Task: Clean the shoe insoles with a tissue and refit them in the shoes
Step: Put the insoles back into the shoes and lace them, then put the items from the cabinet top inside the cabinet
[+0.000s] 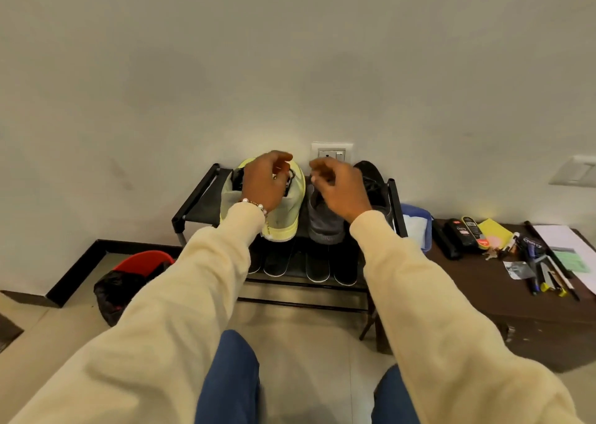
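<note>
On the shoe rack's (196, 194) top shelf, left hand (263, 183) hovered over the yellow shoe (287, 220), right hand (342, 188) over the grey shoe (322, 223) at its 3 o'clock, each grip half-curled apart, empty, probably reaching for insoles; tissue pack (416, 227) waited at the rack's 3 o'clock.

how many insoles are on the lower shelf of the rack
4, side by side on the lower shelf: far-left insole mostly hidden by the sleeve, second insole, third insole, fourth insole.
</note>
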The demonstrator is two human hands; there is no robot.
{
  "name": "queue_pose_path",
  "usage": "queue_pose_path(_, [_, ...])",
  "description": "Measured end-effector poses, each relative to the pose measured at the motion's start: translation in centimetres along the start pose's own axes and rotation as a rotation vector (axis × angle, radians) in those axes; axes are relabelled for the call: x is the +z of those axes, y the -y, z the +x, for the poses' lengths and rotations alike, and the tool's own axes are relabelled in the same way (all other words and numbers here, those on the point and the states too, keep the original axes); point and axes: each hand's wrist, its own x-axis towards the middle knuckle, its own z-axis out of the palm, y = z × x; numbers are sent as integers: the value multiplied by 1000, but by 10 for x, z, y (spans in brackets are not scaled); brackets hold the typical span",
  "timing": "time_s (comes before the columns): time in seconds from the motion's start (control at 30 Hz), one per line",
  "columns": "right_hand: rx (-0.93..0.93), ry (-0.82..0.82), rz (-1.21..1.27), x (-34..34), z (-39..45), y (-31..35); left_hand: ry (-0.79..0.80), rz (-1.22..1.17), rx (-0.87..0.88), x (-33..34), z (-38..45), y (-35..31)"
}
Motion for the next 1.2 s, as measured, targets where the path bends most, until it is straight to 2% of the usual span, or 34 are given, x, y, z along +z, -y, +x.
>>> queue_pose_path(0.17, [-81,-97,-41,-36,81,-33,-52,-94,44,40,88,-10])
queue_pose_path(0.3, [-98,-116,-115,-75,138,-30,-9,-67,68,50,145,-46])
queue_pose_path(0.47, [-24,-172,-180,-155,187,23,42,-37,49,34,214,-129])
queue_pose_path(0.67, [40,-242,-326,-285,212,82,127,64,180,24,270,-255])
queue_pose_path(0.77, [58,-309,-371,-350,206,93,131,103,254,37,273,-314])
queue_pose_path(0.93, [70,-361,-386,-444,166,88,111,71,258,78,253,-406])
queue_pose_path(1.2, [97,-380,-352,-554,101,41,144,33,267,161,192,-491])
